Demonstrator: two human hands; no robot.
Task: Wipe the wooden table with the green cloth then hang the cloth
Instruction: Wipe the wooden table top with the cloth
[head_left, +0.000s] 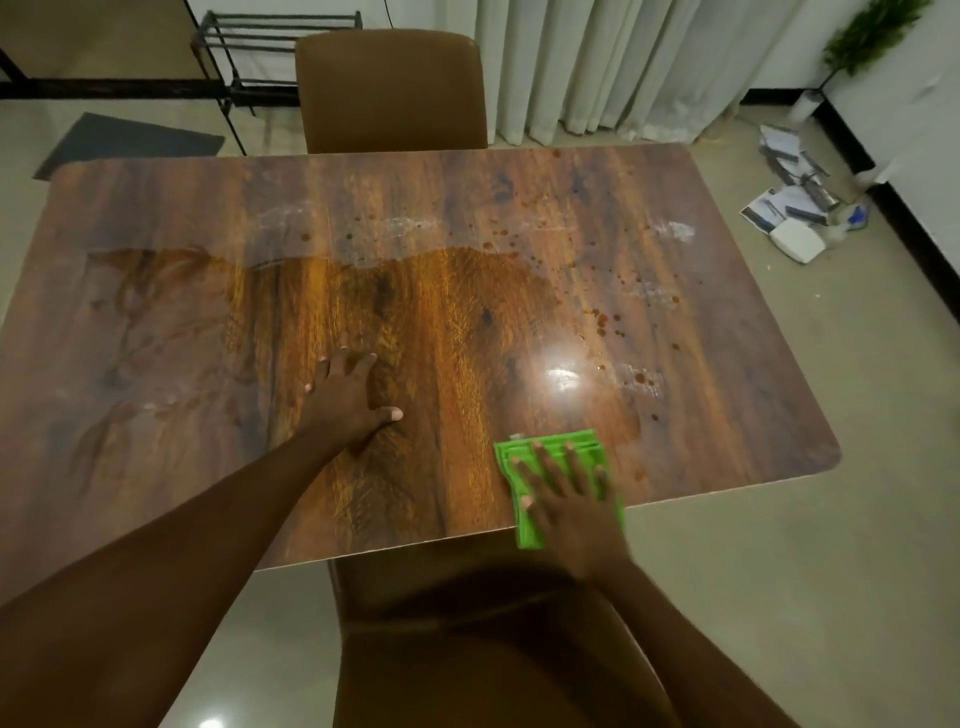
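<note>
The wooden table (208, 218) fills the middle of the view, with a darker wet patch at its centre and small brown droplets and whitish smears toward the right and back. A folded green cloth (584, 441) lies flat at the table's near edge, on the right. My right hand (566, 493) presses down on the cloth with straight, spread fingers. My left hand (345, 400) rests flat on the bare wood to the cloth's left, fingers spread.
A brown chair (392, 88) stands at the table's far side and another chair (467, 649) sits right below me. A metal rack (234, 36) is at the back left, curtains (597, 62) behind, papers and small items (795, 208) on the floor at right.
</note>
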